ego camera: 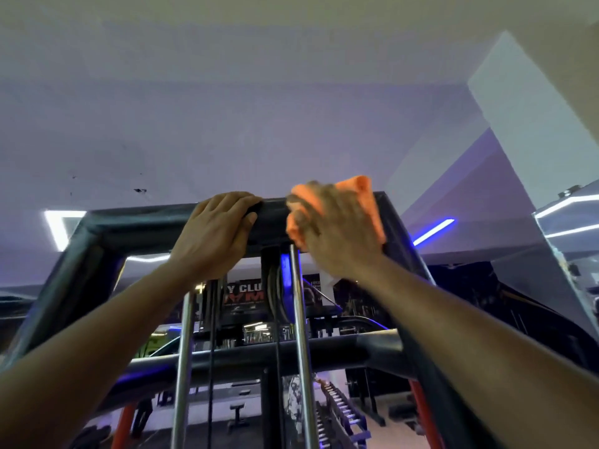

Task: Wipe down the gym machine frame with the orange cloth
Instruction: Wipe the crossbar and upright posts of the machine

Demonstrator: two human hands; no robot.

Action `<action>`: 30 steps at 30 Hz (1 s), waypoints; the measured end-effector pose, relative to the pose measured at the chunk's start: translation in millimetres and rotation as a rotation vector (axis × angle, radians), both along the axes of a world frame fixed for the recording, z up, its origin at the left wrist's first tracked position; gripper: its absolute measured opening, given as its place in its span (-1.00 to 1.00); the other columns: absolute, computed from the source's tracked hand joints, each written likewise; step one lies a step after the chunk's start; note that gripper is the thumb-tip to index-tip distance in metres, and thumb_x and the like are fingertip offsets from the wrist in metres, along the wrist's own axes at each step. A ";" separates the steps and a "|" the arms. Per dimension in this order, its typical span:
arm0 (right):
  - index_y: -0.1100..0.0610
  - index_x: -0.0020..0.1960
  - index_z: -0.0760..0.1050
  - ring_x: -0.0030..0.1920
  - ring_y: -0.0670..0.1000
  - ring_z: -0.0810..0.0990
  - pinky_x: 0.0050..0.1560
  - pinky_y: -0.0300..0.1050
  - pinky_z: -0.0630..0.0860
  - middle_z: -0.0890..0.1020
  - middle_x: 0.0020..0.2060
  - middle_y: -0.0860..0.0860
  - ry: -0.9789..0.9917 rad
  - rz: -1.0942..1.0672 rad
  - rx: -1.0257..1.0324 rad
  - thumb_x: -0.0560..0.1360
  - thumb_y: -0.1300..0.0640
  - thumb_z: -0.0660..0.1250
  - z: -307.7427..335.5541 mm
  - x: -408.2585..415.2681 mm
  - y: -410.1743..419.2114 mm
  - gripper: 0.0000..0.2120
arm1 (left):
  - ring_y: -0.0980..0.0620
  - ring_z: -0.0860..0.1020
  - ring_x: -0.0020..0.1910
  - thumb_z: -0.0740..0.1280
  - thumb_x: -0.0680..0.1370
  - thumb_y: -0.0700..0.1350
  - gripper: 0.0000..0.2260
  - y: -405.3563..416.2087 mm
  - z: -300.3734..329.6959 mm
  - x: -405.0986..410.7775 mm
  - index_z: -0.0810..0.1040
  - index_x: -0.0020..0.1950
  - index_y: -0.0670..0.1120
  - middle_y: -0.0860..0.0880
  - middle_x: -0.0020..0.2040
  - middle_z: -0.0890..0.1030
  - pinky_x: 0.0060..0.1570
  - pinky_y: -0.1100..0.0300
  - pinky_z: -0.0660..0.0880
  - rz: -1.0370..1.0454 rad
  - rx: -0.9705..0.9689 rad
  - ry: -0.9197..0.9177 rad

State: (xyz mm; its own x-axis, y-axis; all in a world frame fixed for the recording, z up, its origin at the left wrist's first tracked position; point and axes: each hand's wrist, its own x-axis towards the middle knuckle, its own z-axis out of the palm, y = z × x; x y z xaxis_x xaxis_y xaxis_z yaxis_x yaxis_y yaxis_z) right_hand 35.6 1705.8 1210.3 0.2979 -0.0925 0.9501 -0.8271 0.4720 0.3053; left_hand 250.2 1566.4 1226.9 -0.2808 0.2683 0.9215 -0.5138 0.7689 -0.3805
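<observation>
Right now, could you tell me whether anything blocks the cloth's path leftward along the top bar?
Yes: the left hand grips the top bar just left of the orange cloth held by the right hand.

I see a pale ceiling (pixel 227 102) overhead, tinted violet, with a white beam (pixel 531 102) crossing at right. I note a blue light strip (pixel 432 231) and a white light strip (pixel 56 228). Below, a dark poster (pixel 246 294) shows partial white lettering.
</observation>
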 end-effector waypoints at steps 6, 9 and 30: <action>-0.07 0.42 0.54 0.38 0.29 0.50 0.47 0.31 0.29 0.53 0.44 0.07 -0.201 0.020 -0.244 0.75 -0.21 0.05 4.9 20.0 -16.1 -0.57 | -0.05 0.42 0.51 0.06 0.77 0.10 -0.57 -22.3 0.0 27.5 0.39 0.61 0.06 0.04 0.54 0.51 0.53 -0.07 0.27 0.015 0.015 -0.027; 0.03 0.63 0.39 0.56 0.20 0.40 0.61 0.31 0.24 0.45 0.58 0.05 0.020 0.063 -0.109 0.79 -0.15 0.05 -9.1 59.5 -47.4 -0.50 | -0.05 0.43 0.51 0.08 0.77 0.09 -0.58 -28.0 -0.6 35.1 0.42 0.60 0.04 0.02 0.53 0.52 0.53 -0.06 0.28 0.010 0.012 -0.024; -0.10 0.52 0.53 0.55 0.26 0.39 0.65 0.32 0.17 0.51 0.52 0.05 -0.131 0.178 -0.301 0.77 -0.15 0.11 -9.8 111.5 -97.3 -0.59 | -0.07 0.43 0.53 0.04 0.78 0.12 -0.55 -83.8 -4.8 92.4 0.38 0.62 0.00 -0.01 0.54 0.51 0.61 -0.14 0.23 -0.025 0.001 -0.013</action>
